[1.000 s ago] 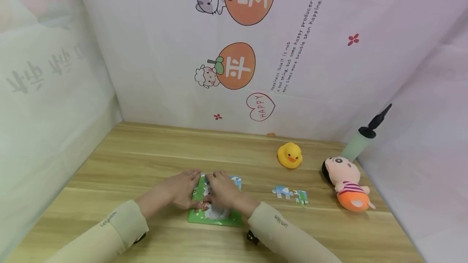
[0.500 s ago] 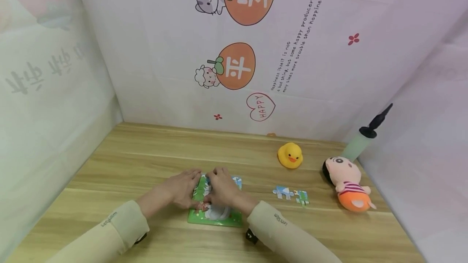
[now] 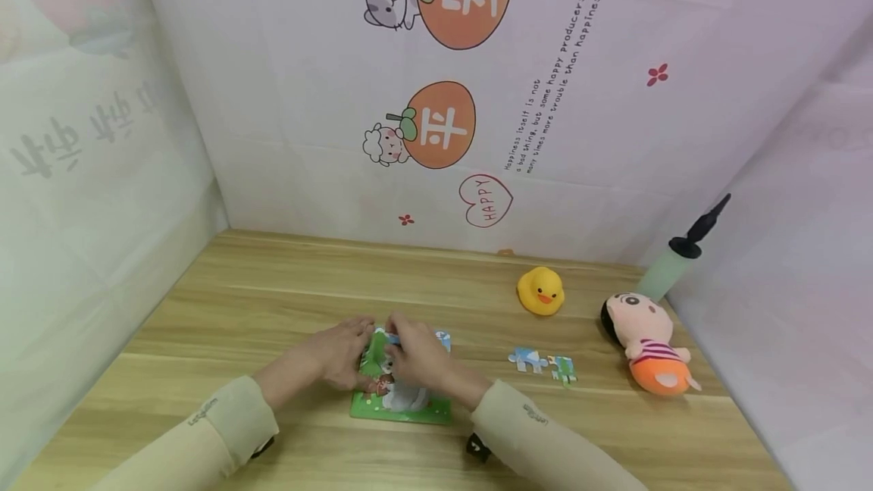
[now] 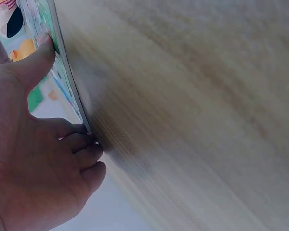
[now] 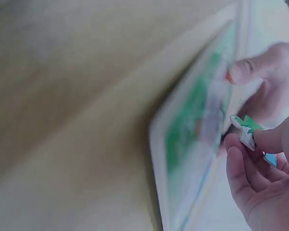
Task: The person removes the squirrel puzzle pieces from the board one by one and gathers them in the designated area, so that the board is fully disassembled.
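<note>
A jigsaw puzzle board (image 3: 436,413) with a green border and an animal picture lies flat on the table between both hands. My left hand (image 3: 339,354) holds its left side, with the thumb on the picture and the curled fingers against the board's edge (image 4: 73,79). Over the board's upper part, my right hand (image 3: 424,358) pinches a puzzle piece (image 5: 246,129) in green and white between thumb and fingers. That piece is tilted and raised off the board in the right wrist view. The right hand covers much of the picture.
Two loose puzzle pieces, one blue and white (image 3: 527,359) and one green and blue (image 3: 563,369), lie right of the board. Behind them sits a yellow rubber duck (image 3: 541,291). A plush doll (image 3: 648,347) and a hand pump (image 3: 664,271) lie by the right wall.
The right hand has lifted slightly and shifted a little right. A green puzzle piece now stands tilted at its fingers. The left hand stays in place on the board.
</note>
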`<state>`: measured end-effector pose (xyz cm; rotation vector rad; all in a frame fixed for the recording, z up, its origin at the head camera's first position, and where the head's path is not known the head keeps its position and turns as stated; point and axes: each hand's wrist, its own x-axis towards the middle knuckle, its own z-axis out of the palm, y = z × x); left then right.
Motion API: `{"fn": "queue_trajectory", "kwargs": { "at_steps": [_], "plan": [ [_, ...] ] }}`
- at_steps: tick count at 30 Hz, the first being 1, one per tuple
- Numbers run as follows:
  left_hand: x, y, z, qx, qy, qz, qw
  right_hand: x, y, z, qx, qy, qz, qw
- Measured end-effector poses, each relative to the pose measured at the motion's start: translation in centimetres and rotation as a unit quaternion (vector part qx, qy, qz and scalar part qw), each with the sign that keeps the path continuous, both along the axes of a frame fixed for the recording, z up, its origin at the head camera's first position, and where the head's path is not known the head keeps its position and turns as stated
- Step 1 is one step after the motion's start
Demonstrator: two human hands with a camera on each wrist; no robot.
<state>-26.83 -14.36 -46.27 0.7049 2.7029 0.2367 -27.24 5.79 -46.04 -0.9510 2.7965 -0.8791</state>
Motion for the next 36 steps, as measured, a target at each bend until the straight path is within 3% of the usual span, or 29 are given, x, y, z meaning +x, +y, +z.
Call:
{"fn": "queue_trajectory", "kwargs": {
  "at_steps": [4,10,17,25,31,36],
  "plan": [
    [-0.1,0.1,0.0,0.002,-0.002,0.002,1.0000,-1.0,2.9,0.8,-0.025,-0.023,-0.006,0.9994],
    [-0.3,0.1,0.2,-0.006,0.002,-0.007,1.0000,-2.9,8.8,0.8,0.002,-0.064,-0.018,0.9978],
    [-0.3,0.2,0.5,-0.006,0.001,-0.007,1.0000,-3.3,13.5,0.5,0.025,-0.088,-0.024,0.9955],
    [-0.4,0.0,0.6,-0.012,0.003,-0.007,0.9999,-3.2,14.7,0.5,0.048,-0.084,-0.029,0.9949],
    [0.0,0.3,0.8,-0.012,0.000,-0.003,0.9999,-3.1,14.2,-0.5,0.108,-0.048,-0.062,0.9911],
    [0.2,0.5,0.5,-0.017,0.000,0.003,0.9998,-2.8,14.0,-1.1,0.126,-0.050,-0.075,0.9879]
  ]
}}
